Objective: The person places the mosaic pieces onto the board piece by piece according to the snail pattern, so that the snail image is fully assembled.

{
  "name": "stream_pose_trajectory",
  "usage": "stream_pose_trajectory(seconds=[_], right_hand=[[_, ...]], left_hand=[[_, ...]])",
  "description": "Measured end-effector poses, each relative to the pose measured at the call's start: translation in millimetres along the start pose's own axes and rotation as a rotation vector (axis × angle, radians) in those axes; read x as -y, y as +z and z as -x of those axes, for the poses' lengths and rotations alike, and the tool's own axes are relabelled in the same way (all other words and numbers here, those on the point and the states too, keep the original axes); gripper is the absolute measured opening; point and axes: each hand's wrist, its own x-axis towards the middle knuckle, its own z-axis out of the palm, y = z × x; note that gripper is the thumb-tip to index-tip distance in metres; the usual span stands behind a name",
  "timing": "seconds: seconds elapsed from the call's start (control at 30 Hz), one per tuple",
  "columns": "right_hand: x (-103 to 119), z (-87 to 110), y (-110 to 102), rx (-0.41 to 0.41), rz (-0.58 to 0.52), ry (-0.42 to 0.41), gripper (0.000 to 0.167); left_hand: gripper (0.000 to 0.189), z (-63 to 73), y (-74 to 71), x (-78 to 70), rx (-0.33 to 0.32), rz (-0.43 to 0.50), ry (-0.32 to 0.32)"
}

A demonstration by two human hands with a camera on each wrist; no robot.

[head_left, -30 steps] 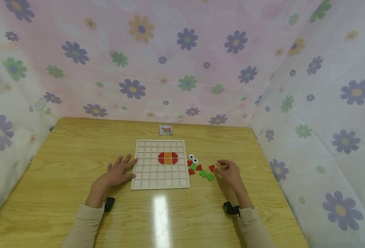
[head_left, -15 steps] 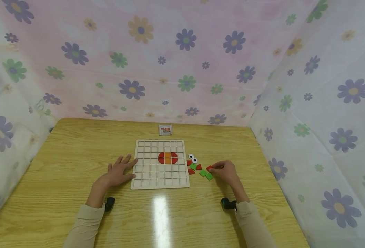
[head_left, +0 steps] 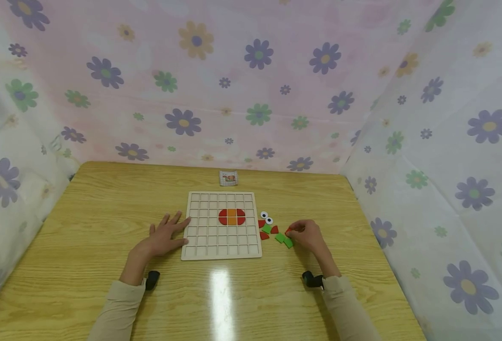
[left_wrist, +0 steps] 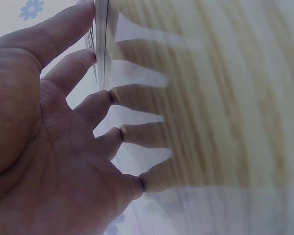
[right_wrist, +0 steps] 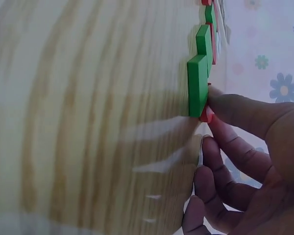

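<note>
My left hand [head_left: 162, 238] lies with fingers spread, thumb and forefinger touching the left edge of the wooden grid board [head_left: 199, 252]. Other fingertips rest on the table in the left wrist view. On the board, red rounded pieces [head_left: 223, 217] flank orange squares [head_left: 232, 220], making an oval. Right of the board, my right hand [head_left: 308, 236] pinches a red quarter-round piece [right_wrist: 205, 116] between thumb and forefinger, mostly hidden by the fingers. It is close beside a green square [right_wrist: 198, 85]. Its other fingers are bent near the tabletop.
Loose green squares [head_left: 279, 237], red quarter-round pieces [head_left: 274, 230] and two eye discs [head_left: 269, 220] lie between the board and my right hand. A small picture card [head_left: 228, 178] lies behind the board. Flowered cloth [head_left: 216, 94] encloses the back and sides of the table [head_left: 118, 199].
My right hand has moved left to the red quarter-round piece and now pinches it; the piece has shifted slightly left. My left hand stays at the board's edge.
</note>
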Motion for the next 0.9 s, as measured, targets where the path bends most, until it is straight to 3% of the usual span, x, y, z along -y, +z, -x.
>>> stream_pose_trajectory(seconds=[0.63, 0.77, 0.9], right_hand=[[11, -3.5, 4, -0.029, -0.033, 0.02, 0.013], [16, -3.6, 5, -0.039, -0.076, -0.037, 0.015], [25, -1.6, 11, -0.048, -0.157, -0.162, 0.017]], left_hand=[[0.069, 0.1, -0.4, -2.4, 0.001, 0.004, -0.007], [0.069, -0.7, 0.1, -1.9, -0.001, -0.006, -0.007], [0.069, -0.7, 0.6, -1.8, 0.001, -0.006, -0.012]])
